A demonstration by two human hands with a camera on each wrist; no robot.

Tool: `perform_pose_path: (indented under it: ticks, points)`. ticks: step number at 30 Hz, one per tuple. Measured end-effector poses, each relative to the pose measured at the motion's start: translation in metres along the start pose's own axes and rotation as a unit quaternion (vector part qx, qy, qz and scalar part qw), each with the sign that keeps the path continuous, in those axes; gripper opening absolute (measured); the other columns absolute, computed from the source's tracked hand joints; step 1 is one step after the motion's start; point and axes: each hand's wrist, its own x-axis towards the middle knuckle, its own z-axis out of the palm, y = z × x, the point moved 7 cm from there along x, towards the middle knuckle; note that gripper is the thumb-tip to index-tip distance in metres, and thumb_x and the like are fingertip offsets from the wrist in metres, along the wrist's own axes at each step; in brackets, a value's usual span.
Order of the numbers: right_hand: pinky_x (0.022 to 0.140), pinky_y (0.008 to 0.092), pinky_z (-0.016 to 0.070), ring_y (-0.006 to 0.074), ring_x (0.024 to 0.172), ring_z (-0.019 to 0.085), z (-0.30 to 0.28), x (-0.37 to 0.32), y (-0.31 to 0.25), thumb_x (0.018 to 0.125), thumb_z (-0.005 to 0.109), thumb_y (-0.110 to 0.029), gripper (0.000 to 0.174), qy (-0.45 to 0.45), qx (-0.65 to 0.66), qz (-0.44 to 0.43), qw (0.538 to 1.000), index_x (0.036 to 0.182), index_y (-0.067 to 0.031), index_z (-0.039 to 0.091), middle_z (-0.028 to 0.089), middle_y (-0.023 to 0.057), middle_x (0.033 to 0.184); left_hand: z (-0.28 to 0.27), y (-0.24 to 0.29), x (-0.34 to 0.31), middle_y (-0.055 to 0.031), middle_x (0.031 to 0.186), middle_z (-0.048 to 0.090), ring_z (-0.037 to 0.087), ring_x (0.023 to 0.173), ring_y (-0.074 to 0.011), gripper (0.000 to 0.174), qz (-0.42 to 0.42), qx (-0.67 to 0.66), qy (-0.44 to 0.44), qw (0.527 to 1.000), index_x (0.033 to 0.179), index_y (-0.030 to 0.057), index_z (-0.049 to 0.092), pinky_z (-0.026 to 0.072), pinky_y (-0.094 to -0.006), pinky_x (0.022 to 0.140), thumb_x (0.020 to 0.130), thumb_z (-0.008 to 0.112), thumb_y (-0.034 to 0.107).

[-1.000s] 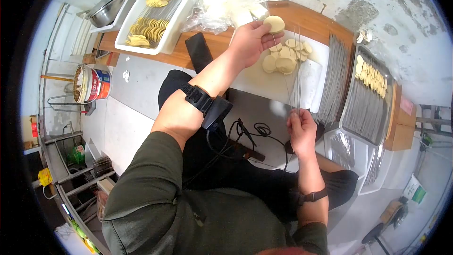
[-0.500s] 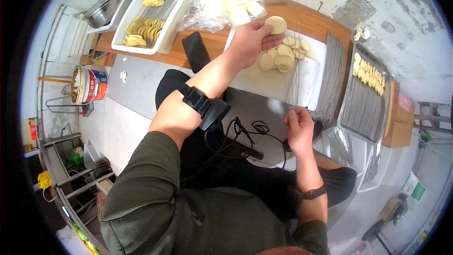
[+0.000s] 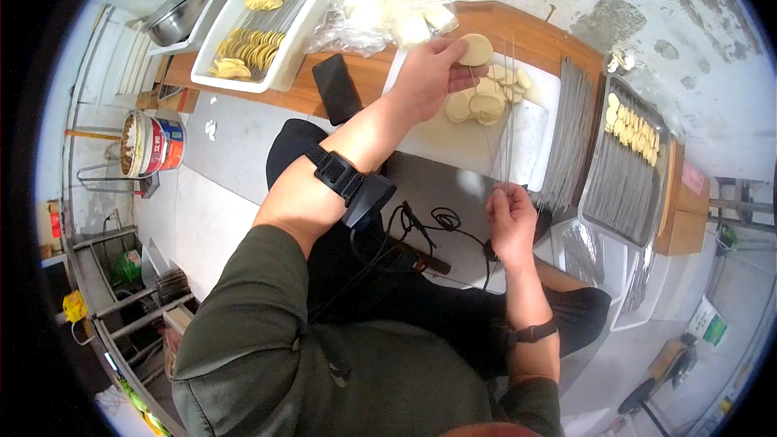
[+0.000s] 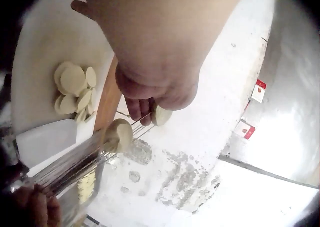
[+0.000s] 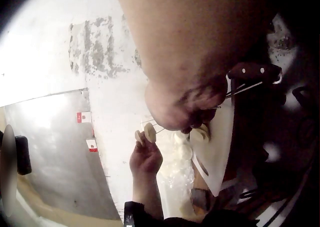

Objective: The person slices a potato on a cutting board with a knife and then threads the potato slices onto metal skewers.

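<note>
The left hand pinches a round pale slice between thumb and fingers, above a heap of similar slices on a white board. Thin metal skewers rise from the curled fingers of the right hand, which grips their lower ends nearer the body. In the left wrist view, one slice is at the left fingertips and another slice is on the skewers. Two slices also show by the left hand in the right wrist view.
A wide blade lies on the board's right part. Loose skewers and a metal tray with skewered slices stand right. Left are a phone, a plastic bag and a white bin. Cables lie below.
The left hand and its slice have moved slightly down and to the right, toward the skewers. The right hand keeps its grip and has barely moved.
</note>
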Motion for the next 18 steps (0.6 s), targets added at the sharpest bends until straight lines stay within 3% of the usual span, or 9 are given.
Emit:
perform_pose_path:
  ticks: [10, 18]
  points:
    - [0.051, 0.0196, 0.0352, 0.0050, 0.059, 0.045, 0.004, 0.001, -0.003, 0.099, 0.052, -0.012, 0.012, 0.009, -0.006, -0.005, 1.000, 0.099, -0.0007, 0.057, 0.055, -0.0008, 0.073, 0.000, -0.012, 0.000, -0.0136, 0.109, 0.064, 0.067, 0.094, -0.0238, 0.035, -0.028, -0.033, 0.013, 0.999, 0.121, -0.0066, 0.054, 0.0566, -0.0314, 0.081, 0.100, 0.053, 0.021]
    - [0.048, 0.0194, 0.0343, 0.0050, 0.056, 0.045, 0.003, 0.003, 0.002, 0.099, 0.052, -0.013, 0.012, 0.003, 0.004, -0.016, 1.000, 0.100, -0.0019, 0.057, 0.054, -0.0014, 0.070, -0.002, -0.008, 0.001, -0.0119, 0.107, 0.064, 0.065, 0.092, -0.0216, 0.033, 0.007, -0.048, 0.020, 0.999, 0.118, -0.0062, 0.057, 0.0558, -0.0306, 0.081, 0.099, 0.055, 0.020]
